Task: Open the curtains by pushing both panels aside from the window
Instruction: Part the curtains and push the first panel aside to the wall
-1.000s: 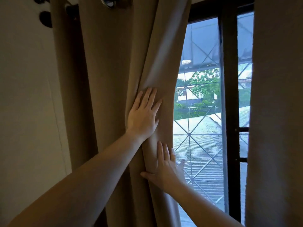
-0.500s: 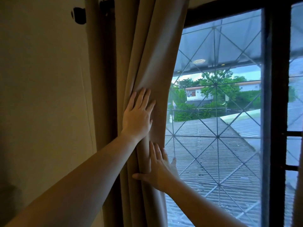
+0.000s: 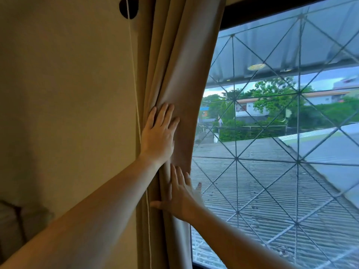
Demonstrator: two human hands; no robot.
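Observation:
The left curtain panel [image 3: 184, 84], beige fabric, is bunched in folds against the left side of the window [image 3: 272, 133]. My left hand [image 3: 157, 136] lies flat on the folds, fingers up and spread, pressing them toward the wall. Just below it, my right hand [image 3: 178, 197] presses flat on the panel's lower folds; its little finger sticks out past the curtain's edge over the glass. Neither hand grips the fabric. The right curtain panel is out of view.
A beige wall [image 3: 68, 113] fills the left. A thin white cord [image 3: 134, 74] hangs down it from a dark bracket [image 3: 128, 6] beside the curtain. The glass has a diamond-pattern grille [image 3: 297, 162]. A dim object [image 3: 19, 220] sits low at the left.
Both hands have pushed the left panel further left, bunching it tighter against the wall. More glass is uncovered, and the right panel and dark window post have left the view.

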